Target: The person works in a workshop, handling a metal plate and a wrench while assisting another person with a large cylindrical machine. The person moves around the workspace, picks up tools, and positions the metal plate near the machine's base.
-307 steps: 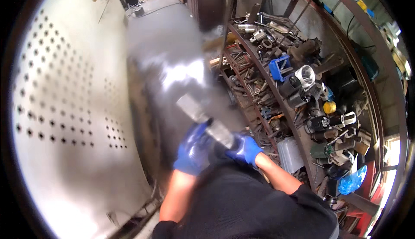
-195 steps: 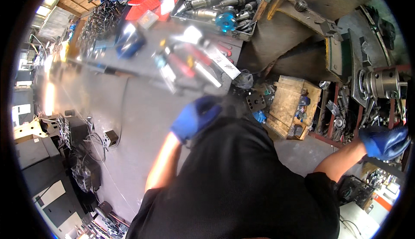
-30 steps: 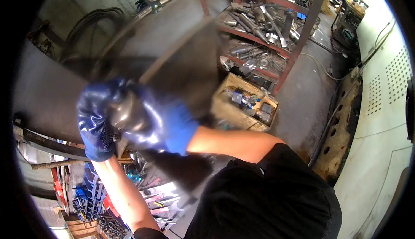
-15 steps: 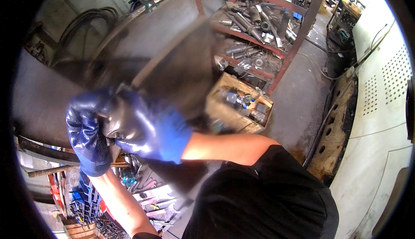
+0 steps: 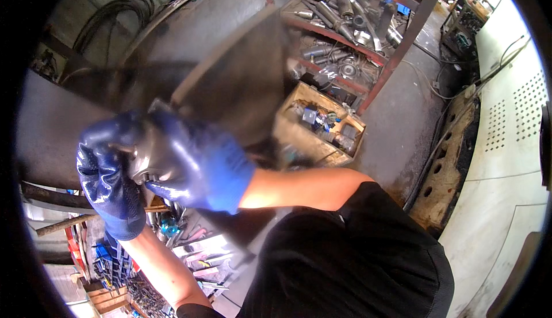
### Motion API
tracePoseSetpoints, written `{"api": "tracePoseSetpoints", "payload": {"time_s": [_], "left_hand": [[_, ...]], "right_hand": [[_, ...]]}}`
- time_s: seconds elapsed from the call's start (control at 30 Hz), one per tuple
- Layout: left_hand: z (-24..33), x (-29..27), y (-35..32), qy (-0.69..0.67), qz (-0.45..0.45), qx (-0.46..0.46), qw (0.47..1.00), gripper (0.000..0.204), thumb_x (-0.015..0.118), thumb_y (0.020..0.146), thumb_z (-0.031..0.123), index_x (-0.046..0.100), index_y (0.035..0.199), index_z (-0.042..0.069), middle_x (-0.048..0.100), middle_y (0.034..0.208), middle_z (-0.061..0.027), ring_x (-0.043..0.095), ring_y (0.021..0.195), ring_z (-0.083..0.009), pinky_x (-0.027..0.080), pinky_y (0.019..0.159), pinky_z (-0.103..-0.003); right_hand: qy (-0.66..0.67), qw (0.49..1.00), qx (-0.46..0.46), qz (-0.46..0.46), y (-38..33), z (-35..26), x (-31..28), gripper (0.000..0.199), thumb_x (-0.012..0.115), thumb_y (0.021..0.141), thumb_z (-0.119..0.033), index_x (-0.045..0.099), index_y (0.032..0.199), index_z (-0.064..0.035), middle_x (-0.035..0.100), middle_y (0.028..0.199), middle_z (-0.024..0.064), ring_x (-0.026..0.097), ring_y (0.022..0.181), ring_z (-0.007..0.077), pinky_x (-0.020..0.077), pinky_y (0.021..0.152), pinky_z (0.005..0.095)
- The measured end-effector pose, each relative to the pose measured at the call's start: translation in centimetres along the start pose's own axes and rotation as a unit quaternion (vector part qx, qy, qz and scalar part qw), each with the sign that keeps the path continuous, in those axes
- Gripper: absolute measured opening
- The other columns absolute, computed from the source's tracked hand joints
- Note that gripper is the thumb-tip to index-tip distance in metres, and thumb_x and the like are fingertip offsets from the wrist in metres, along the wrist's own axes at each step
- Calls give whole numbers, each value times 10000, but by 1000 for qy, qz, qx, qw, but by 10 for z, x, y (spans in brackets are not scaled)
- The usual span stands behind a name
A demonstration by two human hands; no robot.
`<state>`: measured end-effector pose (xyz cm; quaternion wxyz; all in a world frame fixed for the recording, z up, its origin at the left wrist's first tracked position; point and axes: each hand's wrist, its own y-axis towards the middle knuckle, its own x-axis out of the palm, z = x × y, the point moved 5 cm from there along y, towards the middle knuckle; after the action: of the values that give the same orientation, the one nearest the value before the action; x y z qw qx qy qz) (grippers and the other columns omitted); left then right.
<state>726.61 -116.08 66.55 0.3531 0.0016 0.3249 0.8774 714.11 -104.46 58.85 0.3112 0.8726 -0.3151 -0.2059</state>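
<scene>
Both hands wear dark blue coated gloves and are held close together at the left of the picture. Between them is a shiny rounded metal part (image 5: 142, 160), with a short threaded bolt showing at its lower edge. My left hand (image 5: 106, 171) is closed around its left side, fingers curled. From the right, my right hand (image 5: 187, 160) wraps over the same part, its thumb lying below near the bolt. The gloves cover much of the part, so its full shape is hidden. Behind the hands stands a large dark, blurred metal surface (image 5: 241, 82).
A red metal rack (image 5: 397, 68) carries heaps of metal tool holders and fittings. At its foot sits a wooden crate (image 5: 313, 151) with assorted parts. Spanners and other hand tools (image 5: 207, 260) lie at lower left. A white perforated cabinet (image 5: 506, 145) stands at right.
Both hands, still closed on the metal part, have shifted slightly left in the picture. More of the bolt's thread shows now. The view has tilted a little.
</scene>
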Motion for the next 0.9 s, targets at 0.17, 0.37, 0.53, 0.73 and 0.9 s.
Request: {"api": "tracePoseSetpoints", "payload": {"time_s": [0.17,0.37,0.53,0.73,0.9], "left_hand": [[0,2,-5,-22,36,8,999,260,639,1023,183,668,1203,-3,741,1085,-135,704,1062,-271,536,1061,-466],[25,29,-8,102,54,16,993,358,515,1152,290,680,1197,-23,728,1099,-93,656,967,-148,521,929,-315],[40,46,-18,33,137,-58,988,308,637,1081,175,670,1324,-11,750,1103,-92,727,997,-160,610,868,-311],[39,65,-28,-17,147,9,989,359,662,1028,87,623,1371,-12,753,1139,-113,715,1055,-185,579,942,-344],[46,64,-50,89,193,3,977,456,685,1020,97,584,1454,0,717,1290,-146,689,1175,-216,526,1051,-367]], "right_hand": [[31,999,-13,-12,-2,4,0,935,849,816,-402,423,1510,56,503,1484,361,567,1305,514,476,1101,555],[20,999,-26,-36,1,7,5,1008,852,829,-356,325,1588,46,470,1549,329,550,1358,470,456,1110,536],[-1,997,-55,-45,3,0,-2,1021,895,780,-291,354,1589,18,602,1422,287,656,1211,483,542,1003,534],[208,969,85,-100,-2,9,-5,858,883,801,-203,452,1526,-43,648,1372,201,671,1237,332,545,1050,448],[373,889,239,-118,-8,20,8,786,846,887,-224,439,1537,-52,621,1431,155,634,1287,284,511,1099,423]]}}
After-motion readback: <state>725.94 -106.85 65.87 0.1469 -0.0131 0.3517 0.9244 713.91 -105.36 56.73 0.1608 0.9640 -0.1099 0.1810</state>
